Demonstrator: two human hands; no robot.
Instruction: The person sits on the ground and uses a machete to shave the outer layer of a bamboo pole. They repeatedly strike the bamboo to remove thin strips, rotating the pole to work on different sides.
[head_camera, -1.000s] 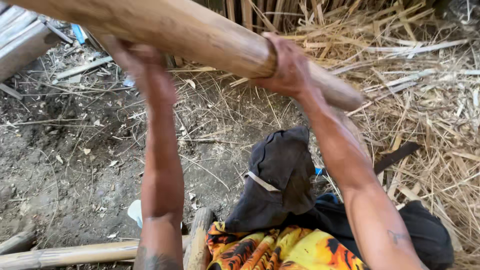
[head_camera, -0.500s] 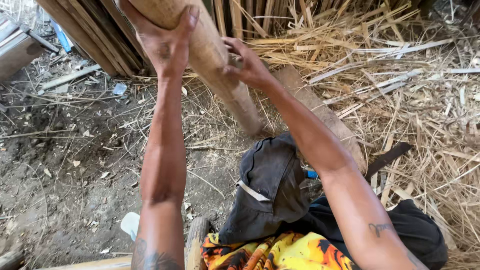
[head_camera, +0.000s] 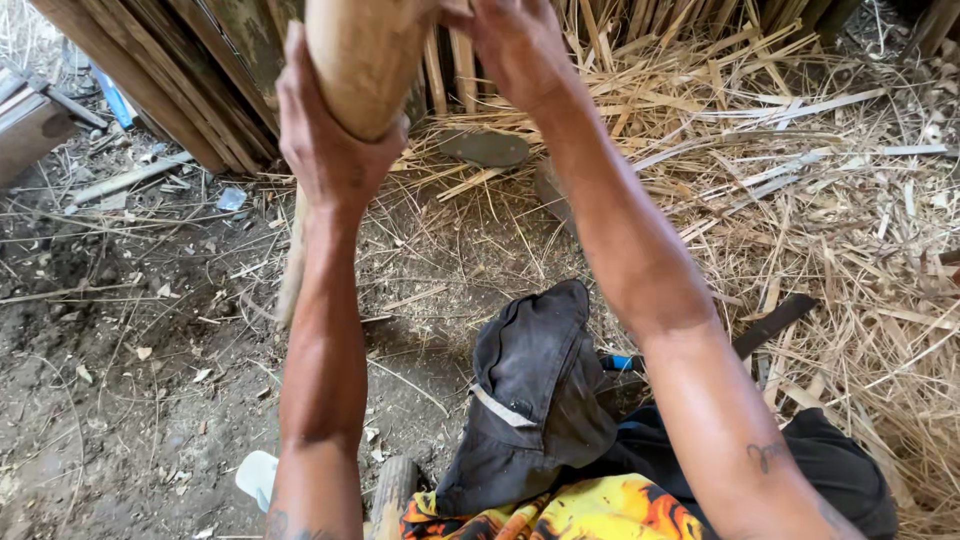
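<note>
Raised higher, one bamboo pole (head_camera: 365, 60) between two hands: left hand (head_camera: 325, 140), right hand (head_camera: 515, 45).

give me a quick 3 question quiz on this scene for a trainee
1. True or false: both hands grip the bamboo pole.
2. What lies on the ground between the forearms? A) black cap B) red bucket C) coiled rope
3. Which side of the view holds the heap of straw?

Key:
1. True: left hand and right hand are on it.
2. A, the black cap.
3. The right, straw.
</note>
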